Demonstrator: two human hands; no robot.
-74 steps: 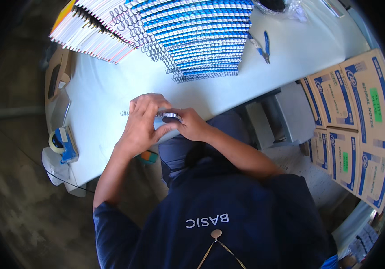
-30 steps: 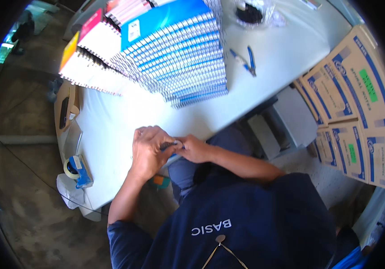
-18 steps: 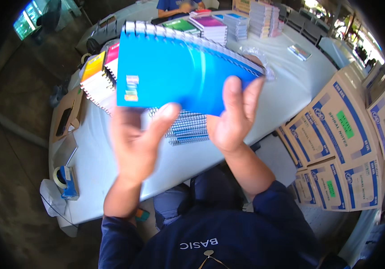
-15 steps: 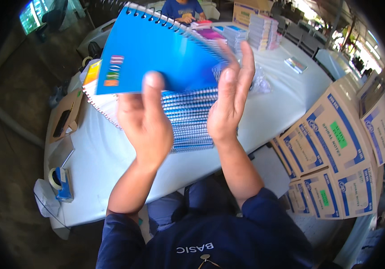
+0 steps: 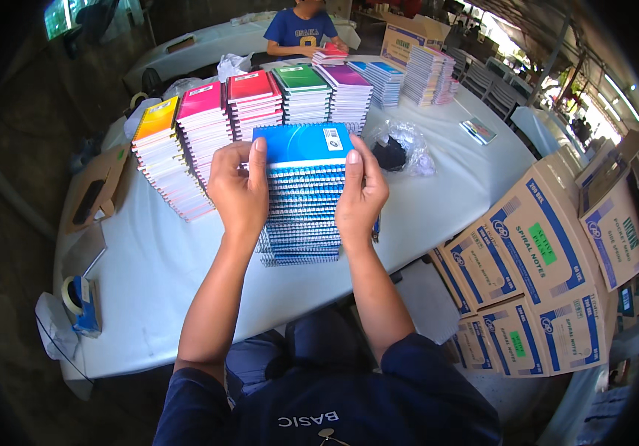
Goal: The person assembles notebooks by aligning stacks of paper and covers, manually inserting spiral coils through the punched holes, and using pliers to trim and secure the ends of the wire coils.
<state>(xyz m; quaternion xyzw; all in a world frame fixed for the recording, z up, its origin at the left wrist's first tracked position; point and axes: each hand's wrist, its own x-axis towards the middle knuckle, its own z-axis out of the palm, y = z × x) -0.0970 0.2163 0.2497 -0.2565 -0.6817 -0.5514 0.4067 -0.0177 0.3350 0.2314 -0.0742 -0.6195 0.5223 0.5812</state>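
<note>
2 hands (image 5: 239, 192) – blue nbk (image 5: 294, 145) btwn

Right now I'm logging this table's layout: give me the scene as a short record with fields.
Left hand: at the left edge of the top blue notebook, thumb on its cover
Right hand: at that notebook's right edge
Beneath: stack of blue spiral notebooks
Behind: yellow stack, pink stack, red stack, green stack, purple stack
Beside right hand: clear plastic bag
Left end of table: blue tape dispenser
Far side: co-worker with red notebook
Right: cardboard boxes
</note>
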